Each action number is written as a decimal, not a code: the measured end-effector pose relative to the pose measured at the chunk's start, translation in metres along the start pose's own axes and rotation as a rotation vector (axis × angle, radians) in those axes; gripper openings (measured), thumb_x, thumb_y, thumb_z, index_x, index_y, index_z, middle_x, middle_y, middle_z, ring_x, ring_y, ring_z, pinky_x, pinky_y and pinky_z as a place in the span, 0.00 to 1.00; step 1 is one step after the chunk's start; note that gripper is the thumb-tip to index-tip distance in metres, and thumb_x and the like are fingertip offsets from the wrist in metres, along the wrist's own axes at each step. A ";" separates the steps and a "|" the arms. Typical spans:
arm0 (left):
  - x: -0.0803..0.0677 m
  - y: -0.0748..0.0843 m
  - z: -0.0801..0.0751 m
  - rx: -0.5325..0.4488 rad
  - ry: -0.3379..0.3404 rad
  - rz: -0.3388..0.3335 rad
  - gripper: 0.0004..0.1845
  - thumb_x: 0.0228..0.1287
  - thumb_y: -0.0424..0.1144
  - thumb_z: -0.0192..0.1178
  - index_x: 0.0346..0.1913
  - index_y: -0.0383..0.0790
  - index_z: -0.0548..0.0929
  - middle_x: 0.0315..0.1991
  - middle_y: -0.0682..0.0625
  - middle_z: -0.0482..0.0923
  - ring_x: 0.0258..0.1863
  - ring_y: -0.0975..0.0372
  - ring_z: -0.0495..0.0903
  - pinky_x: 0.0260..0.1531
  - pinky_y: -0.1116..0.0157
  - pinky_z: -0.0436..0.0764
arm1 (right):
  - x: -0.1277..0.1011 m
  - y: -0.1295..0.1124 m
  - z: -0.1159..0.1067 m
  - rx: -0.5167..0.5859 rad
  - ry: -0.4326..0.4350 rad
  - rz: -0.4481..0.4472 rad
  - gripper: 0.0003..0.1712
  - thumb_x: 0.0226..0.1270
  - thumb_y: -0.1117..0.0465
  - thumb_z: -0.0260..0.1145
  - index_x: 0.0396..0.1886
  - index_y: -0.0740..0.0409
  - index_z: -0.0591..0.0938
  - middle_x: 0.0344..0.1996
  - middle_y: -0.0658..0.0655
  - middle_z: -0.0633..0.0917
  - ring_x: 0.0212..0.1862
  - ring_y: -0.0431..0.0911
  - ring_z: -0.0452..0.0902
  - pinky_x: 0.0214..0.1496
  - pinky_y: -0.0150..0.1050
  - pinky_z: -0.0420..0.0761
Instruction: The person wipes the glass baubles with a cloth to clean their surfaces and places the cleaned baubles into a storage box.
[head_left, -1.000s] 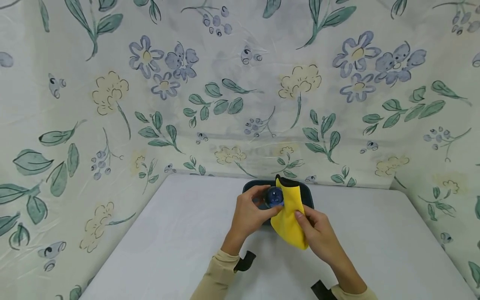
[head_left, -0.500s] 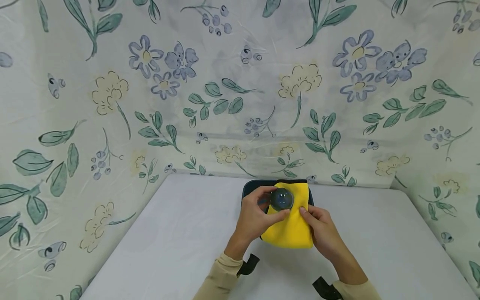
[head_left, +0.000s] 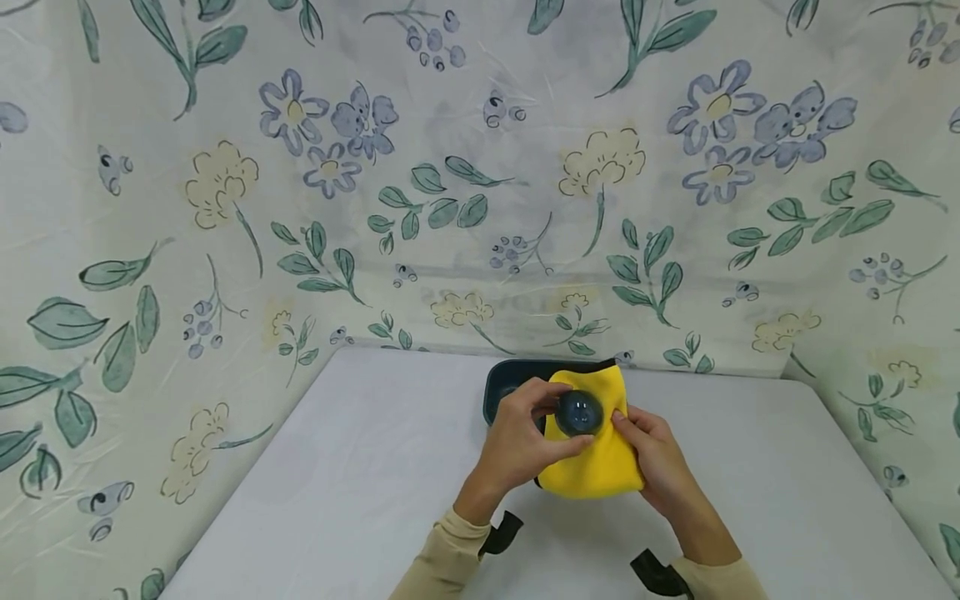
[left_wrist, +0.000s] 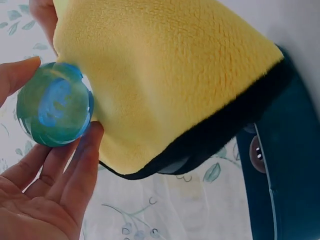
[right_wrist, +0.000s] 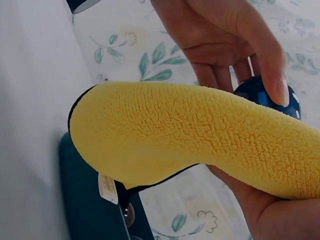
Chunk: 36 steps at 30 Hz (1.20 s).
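While the left hand (head_left: 517,442) pinches a small blue-green glass ball (head_left: 578,412) between thumb and fingertips, the right hand (head_left: 654,462) holds a yellow cloth (head_left: 600,467) up under and behind it, fingers curled into the fabric. The ball sits against the upper part of the cloth, above the near end of a dark teal tray (head_left: 498,387), which lies on the white table (head_left: 337,483) just behind both hands.

From the left wrist, the ball (left_wrist: 54,104) touches the cloth's fleecy face (left_wrist: 165,75), and the thumb and fingers (left_wrist: 82,165) close round it from either side. From the right wrist, the cloth (right_wrist: 190,135) drapes in a thick fold over the right palm, its black edge hanging toward the tray (right_wrist: 90,200), and the left thumb (right_wrist: 265,65) presses on the ball (right_wrist: 267,95).

As a judgement, the wiping looks to be under way: ball and cloth are already together in the hands, above the tray rather than in it. Whether the whole surface has been rubbed cannot be told; setting the ball down is not yet done. Floral fabric (head_left: 450,167) hangs behind the table.
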<state>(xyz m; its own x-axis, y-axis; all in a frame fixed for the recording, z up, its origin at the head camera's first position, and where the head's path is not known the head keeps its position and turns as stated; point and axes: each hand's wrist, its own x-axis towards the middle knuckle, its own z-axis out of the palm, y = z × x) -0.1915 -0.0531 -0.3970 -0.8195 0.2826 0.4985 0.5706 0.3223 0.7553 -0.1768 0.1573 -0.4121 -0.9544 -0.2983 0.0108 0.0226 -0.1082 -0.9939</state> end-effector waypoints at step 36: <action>0.003 -0.021 -0.001 0.221 -0.047 -0.087 0.28 0.52 0.48 0.80 0.56 0.40 0.88 0.50 0.49 0.90 0.43 0.62 0.87 0.45 0.65 0.88 | -0.009 -0.011 0.018 -0.322 0.189 -0.183 0.20 0.84 0.61 0.52 0.62 0.71 0.78 0.40 0.65 0.81 0.35 0.43 0.78 0.39 0.33 0.85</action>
<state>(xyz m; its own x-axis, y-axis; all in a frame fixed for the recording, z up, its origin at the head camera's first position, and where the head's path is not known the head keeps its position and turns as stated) -0.2060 -0.0594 -0.4106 -0.8656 0.2851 0.4116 0.5000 0.5360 0.6803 -0.1635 0.1440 -0.3990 -0.9725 -0.1187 0.2003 -0.2184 0.1674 -0.9614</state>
